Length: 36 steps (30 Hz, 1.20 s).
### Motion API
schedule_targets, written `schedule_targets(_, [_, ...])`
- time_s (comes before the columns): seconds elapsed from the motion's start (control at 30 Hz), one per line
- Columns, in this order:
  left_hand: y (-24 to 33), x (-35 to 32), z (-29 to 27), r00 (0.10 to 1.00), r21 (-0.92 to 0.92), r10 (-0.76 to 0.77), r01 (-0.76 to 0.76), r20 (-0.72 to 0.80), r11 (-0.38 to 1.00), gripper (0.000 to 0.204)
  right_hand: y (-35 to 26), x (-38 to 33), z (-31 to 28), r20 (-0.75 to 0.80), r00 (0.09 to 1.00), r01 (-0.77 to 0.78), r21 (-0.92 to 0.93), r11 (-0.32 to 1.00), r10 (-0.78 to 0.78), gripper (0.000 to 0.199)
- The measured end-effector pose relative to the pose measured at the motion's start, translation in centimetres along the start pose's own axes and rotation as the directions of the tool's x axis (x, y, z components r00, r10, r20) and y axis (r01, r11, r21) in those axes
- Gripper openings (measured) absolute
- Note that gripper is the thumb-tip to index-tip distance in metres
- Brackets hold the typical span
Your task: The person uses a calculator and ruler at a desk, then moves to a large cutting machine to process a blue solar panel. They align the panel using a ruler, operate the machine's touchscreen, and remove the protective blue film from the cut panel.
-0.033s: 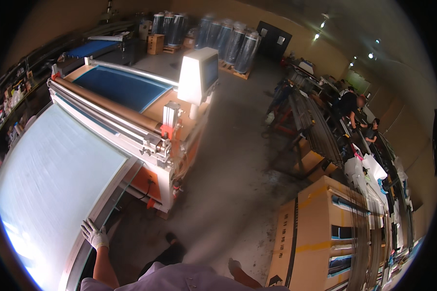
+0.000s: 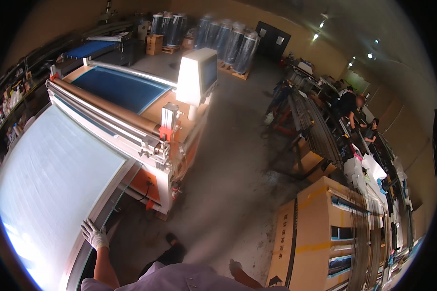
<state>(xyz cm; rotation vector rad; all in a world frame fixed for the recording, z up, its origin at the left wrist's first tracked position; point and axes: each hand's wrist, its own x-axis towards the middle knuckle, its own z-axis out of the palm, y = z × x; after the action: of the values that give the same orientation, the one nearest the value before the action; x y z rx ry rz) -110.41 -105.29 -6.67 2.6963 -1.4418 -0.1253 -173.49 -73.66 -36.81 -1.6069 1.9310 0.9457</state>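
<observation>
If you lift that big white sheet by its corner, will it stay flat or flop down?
The white sheet looks thin and very wide, so it would probably sag if lifted by one corner. The gloved left hand touches only its edge, so it likely slides more easily than it lifts.

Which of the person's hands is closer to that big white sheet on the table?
Left. The gloved left hand rests at the near edge of the white sheet; the right hand hangs by the body, well off to the sheet's right.

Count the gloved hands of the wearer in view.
2: left hand on the frame edge of the white panel; right hand low by the body, touching nothing.
</observation>
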Motion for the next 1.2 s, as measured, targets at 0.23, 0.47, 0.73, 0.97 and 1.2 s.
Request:
schedule_targets(0.23, [6.6,3.1,-0.3,1.0,-0.027,0.01,-0.01,0.003,1.0,0.106,3.9,3.5,-11.4,0.123,0.978,-0.207,0.531,0.822,0.167,0.054])
schedule_targets(0.47, [12.1,4.8,1.3,0.996,-0.06,0.044,-0.049,-0.079,0.997,0.117,3.0,15.0,-26.6,-0.094,0.993,-0.018,0.519,0.854,0.078,0.053])
schedule_targets(0.73, [14.9,2.1,4.4,0.964,-0.06,-0.206,0.198,-0.166,0.978,0.104,-0.9,26.4,-42.3,-0.109,0.988,0.037,0.861,0.508,0.113,0.083])
schedule_targets(0.97, [16.0,-8.4,7.4,0.912,0.017,-0.409,0.409,0.037,0.913,0.098,5.4,35.9,-40.0,-0.059,0.998,0.059,0.804,0.591,-0.019,0.073])
schedule_targets(1.2, [19.1,-25.2,18.6,0.307,-0.079,-0.396,0.864,0.865,0.498,0.074,17.0,48.1,-38.3,0.023,0.999,-0.044,0.841,0.539,0.046,0.057])
